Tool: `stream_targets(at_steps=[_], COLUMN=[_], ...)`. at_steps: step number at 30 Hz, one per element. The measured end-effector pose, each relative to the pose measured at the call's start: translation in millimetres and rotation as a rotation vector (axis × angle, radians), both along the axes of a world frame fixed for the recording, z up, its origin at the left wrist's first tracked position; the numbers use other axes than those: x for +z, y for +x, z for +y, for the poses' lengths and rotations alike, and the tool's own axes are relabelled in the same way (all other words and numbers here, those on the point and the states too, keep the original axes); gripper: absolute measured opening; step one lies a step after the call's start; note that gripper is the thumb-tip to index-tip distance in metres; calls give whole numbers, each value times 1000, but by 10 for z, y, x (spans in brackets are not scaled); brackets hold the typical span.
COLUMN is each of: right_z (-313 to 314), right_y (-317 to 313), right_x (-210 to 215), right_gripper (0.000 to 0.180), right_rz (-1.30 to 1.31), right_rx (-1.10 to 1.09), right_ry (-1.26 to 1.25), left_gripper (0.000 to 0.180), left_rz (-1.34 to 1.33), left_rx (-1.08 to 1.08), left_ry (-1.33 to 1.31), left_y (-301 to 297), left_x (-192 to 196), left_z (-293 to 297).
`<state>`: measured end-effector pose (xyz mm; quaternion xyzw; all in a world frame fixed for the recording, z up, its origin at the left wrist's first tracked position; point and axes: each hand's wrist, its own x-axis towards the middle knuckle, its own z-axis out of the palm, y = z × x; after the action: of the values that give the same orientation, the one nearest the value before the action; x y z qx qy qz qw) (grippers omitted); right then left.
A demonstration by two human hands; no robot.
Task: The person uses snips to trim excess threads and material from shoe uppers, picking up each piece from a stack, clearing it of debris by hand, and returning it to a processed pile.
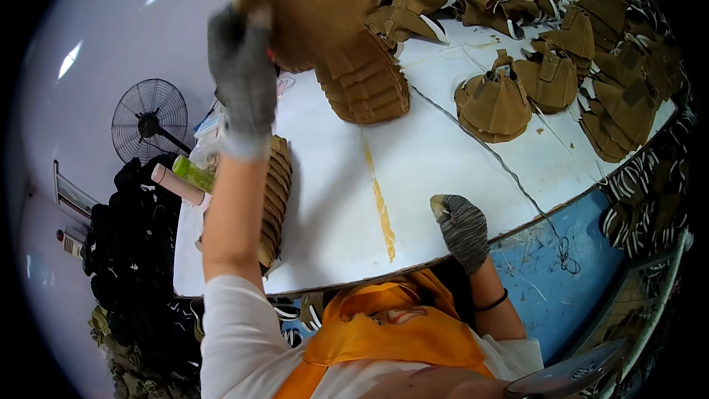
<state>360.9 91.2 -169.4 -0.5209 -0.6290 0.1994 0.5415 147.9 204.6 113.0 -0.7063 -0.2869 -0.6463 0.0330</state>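
My left hand [242,77], in a grey knit glove, is raised at the far left of the table. Its fingers are closed on the edge of a brown suede shoe upper [314,11], blurred by motion. Directly beneath this piece stands a neat stack of brown uppers [365,89]. Close to the table's front edge, my right hand [463,233] is curled into a fist in a darker grey glove, with no object visible in it. A second row of stacked uppers [275,199] lies along the left side, partly hidden behind my left forearm.
Loose brown uppers [495,103] and heaps of more [628,89] cover the table's right and far sides. A dark cord [487,148] crosses the white tabletop [332,229]. At the left are a pink bottle [177,183], a green bottle [193,174] and a fan [149,122].
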Motion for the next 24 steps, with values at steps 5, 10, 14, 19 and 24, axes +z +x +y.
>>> stream_targets(at_steps=[5,10,14,19,24], right_z=[-101,-65,-185,-282,-345], right_y=[48,75,-141,-417,-149], right_x=[47,49,166,544,615], right_gripper=[15,50,68,51,41], right_rz=[316,534,549,360,188], right_rx=[50,155,381,220,122], right_ry=[-27,-187,-171,-64,-194], left_gripper=[29,30,29,30,42], left_rz=[970,367,535,512,268], left_rx=[295,61,89,-204,-51], left_ry=[142,-295,-298,-343,-404], left_y=[-396,-507,-290,-146,-97], left_x=[-1477,-2545,-2301,-2283,-2313], left_z=[-1148,-1398,-1577,-1570,-1644])
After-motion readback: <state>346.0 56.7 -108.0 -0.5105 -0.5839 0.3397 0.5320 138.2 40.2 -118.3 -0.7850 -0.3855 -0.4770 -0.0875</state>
